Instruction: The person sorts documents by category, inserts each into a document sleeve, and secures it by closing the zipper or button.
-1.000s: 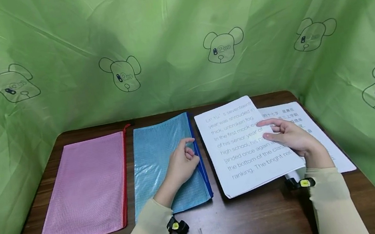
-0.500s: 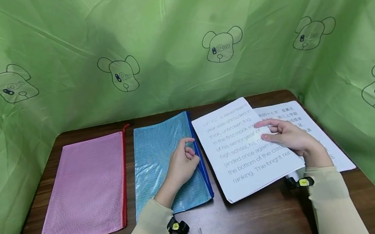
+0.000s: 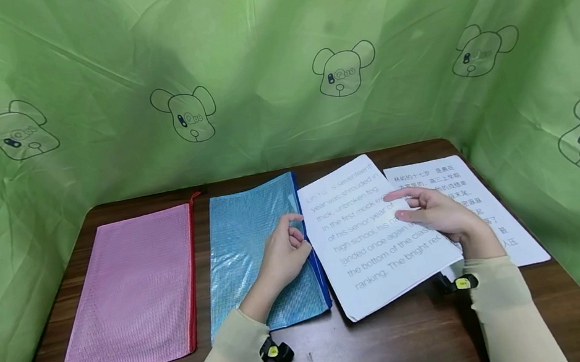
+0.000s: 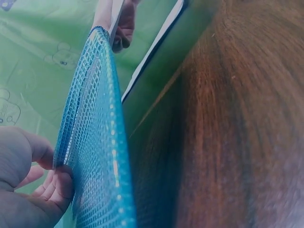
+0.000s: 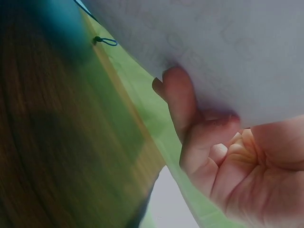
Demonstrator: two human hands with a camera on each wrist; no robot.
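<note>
- Holding the sheaf of printed sheets [image 3: 374, 237] near the back right corner of the table [image 3: 393, 347], the right hand [image 3: 438, 215] has its thumb on top and its fingers [image 5: 178, 102] curled under the paper; the sheaf is lifted at a slant, its left edge just beside the blue mesh pouch [image 3: 256, 255].
- The paper looks light, thin and floppy; it would probably sag if held by one corner, so a grip along the long right edge seems best; the smooth sheets may also slide apart.
- The left hand [image 3: 281, 257] pinches the top layer of the pouch at its right, zipper edge and lifts it, so the mouth gapes; the mesh seems soft, limp and a little slippery.
- Both forearms in pale sleeves come from the front edge; the wrists stay low.
- A pink mesh pouch [image 3: 134, 292] lies flat near the left edge; a second printed sheet [image 3: 489, 220] lies by the right edge.
</note>
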